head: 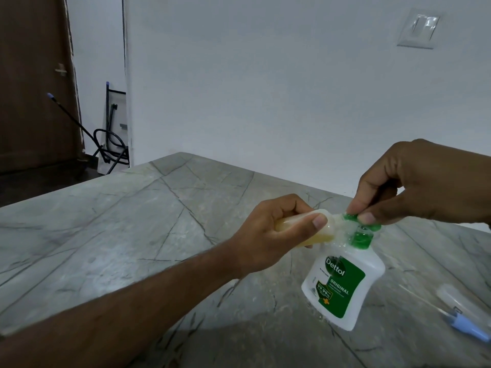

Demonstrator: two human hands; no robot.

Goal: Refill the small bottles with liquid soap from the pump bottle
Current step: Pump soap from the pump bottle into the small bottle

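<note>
A white pump bottle (342, 285) with a green label stands on the marble table (132, 235) at the right. Its green pump head (361, 235) is under my right hand (425, 184), whose thumb and fingertips pinch the top of it. My left hand (276, 235) grips a small translucent bottle (403, 232) tilted on its side, mouth against the pump's spout. Yellowish soap shows inside the small bottle.
A second small clear bottle (462, 301) lies on the table at the far right, next to a blue cap piece (467, 325). A white wall with a switch plate (419, 30) rises behind the table. A door and black hoses stand at the far left.
</note>
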